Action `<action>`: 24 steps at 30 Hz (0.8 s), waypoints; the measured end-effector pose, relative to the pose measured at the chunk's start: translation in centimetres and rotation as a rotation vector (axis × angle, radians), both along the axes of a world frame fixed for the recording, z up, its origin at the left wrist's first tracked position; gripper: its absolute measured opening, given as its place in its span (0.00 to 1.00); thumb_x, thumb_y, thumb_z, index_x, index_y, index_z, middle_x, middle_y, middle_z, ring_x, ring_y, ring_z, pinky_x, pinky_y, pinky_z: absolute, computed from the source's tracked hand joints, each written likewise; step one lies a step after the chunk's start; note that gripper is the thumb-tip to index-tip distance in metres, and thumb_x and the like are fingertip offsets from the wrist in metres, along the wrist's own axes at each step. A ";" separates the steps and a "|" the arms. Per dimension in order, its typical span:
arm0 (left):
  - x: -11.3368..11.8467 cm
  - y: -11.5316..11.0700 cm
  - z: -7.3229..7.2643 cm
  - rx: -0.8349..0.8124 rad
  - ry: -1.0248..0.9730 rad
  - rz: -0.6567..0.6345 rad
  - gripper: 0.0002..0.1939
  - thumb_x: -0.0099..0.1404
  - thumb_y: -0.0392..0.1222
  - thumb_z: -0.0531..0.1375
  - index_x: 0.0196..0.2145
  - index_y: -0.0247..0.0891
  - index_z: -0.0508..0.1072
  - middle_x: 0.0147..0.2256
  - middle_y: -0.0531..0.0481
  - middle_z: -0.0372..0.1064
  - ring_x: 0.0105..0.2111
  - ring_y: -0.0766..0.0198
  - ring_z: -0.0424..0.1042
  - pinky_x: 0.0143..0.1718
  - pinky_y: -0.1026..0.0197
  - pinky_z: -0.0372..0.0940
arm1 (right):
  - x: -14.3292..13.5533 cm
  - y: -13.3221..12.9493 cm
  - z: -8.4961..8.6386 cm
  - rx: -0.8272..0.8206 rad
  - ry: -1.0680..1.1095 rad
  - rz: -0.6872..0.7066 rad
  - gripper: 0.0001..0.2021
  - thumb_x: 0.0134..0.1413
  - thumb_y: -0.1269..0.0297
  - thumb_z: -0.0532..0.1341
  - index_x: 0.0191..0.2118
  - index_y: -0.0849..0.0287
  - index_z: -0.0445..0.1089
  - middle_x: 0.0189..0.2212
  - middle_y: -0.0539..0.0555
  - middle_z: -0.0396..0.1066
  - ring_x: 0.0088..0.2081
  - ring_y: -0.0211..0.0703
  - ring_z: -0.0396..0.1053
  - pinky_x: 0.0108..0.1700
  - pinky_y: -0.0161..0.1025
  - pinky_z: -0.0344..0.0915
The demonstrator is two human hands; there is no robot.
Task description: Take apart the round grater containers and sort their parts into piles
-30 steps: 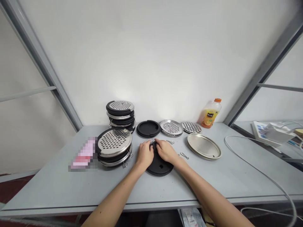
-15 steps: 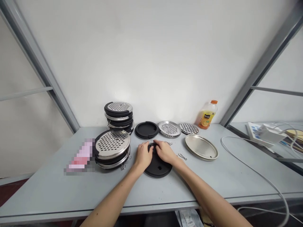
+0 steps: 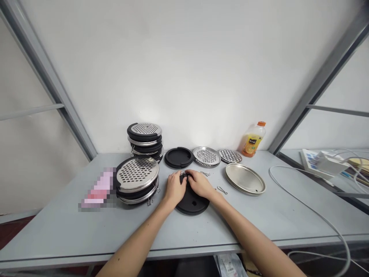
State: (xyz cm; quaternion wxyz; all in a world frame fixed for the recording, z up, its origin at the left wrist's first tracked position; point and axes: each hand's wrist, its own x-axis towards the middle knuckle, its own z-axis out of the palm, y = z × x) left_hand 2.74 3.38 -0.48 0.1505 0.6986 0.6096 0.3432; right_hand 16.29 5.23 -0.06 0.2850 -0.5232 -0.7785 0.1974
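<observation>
A round black plate (image 3: 192, 207) with a raised rim and a small hole lies flat on the table in front of me. My left hand (image 3: 175, 190) is closed around its far left rim. My right hand (image 3: 200, 184) curls over the far right part of the same plate, thumbs close together. A bit of bent wire (image 3: 183, 173) shows at the far rim between my fingers; which hand touches it I cannot tell. Beyond my right hand lies a wire clip (image 3: 205, 174), and another wire clip (image 3: 222, 190) is to its right.
Left stand a near stack of round graters (image 3: 137, 175) and a taller stack (image 3: 144, 138). Along the wall are black plates (image 3: 178, 157), perforated discs (image 3: 206, 156), a grater disc (image 3: 230, 156) and a juice bottle (image 3: 253, 140). Plain metal discs (image 3: 245, 179) and a white cable (image 3: 305, 200) lie right.
Both hands stay at the far rim of the black plate, with only slight finger movement. The view has shifted a little; other things lie where they were.
</observation>
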 end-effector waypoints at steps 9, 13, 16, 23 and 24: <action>-0.2 -0.1 0.1 0.021 -0.050 -0.051 0.18 0.63 0.34 0.57 0.52 0.35 0.68 0.49 0.41 0.72 0.50 0.55 0.70 0.53 0.55 0.63 | 0.1 -0.2 0.6 0.044 0.243 -0.098 0.09 0.54 0.65 0.57 0.33 0.59 0.74 0.34 0.55 0.77 0.37 0.46 0.73 0.45 0.43 0.66; -0.4 0.0 0.0 0.031 -0.048 -0.060 0.18 0.62 0.37 0.58 0.51 0.33 0.68 0.49 0.38 0.70 0.51 0.53 0.68 0.54 0.53 0.62 | 0.4 0.1 0.9 0.050 0.389 -0.164 0.10 0.54 0.61 0.56 0.32 0.60 0.72 0.33 0.56 0.77 0.37 0.47 0.73 0.44 0.43 0.66; -0.4 0.0 -0.1 0.035 -0.053 -0.067 0.20 0.62 0.38 0.58 0.52 0.32 0.67 0.50 0.38 0.68 0.52 0.52 0.67 0.55 0.52 0.61 | 0.8 0.3 1.3 0.066 0.571 -0.240 0.11 0.54 0.57 0.57 0.32 0.60 0.71 0.33 0.57 0.76 0.38 0.48 0.73 0.43 0.43 0.66; -0.5 0.0 0.2 0.012 -0.076 -0.096 0.18 0.63 0.38 0.57 0.51 0.33 0.67 0.49 0.39 0.70 0.50 0.53 0.69 0.54 0.52 0.61 | 1.7 1.0 1.4 -0.001 0.965 -0.375 0.12 0.51 0.56 0.58 0.35 0.59 0.69 0.32 0.57 0.75 0.37 0.48 0.73 0.36 0.41 0.67; -0.5 0.0 0.2 0.009 -0.081 -0.093 0.18 0.63 0.38 0.57 0.51 0.33 0.68 0.49 0.39 0.70 0.50 0.54 0.70 0.54 0.52 0.62 | 2.0 1.1 1.5 0.011 0.982 -0.406 0.12 0.50 0.57 0.58 0.36 0.59 0.69 0.32 0.57 0.75 0.37 0.48 0.72 0.35 0.40 0.67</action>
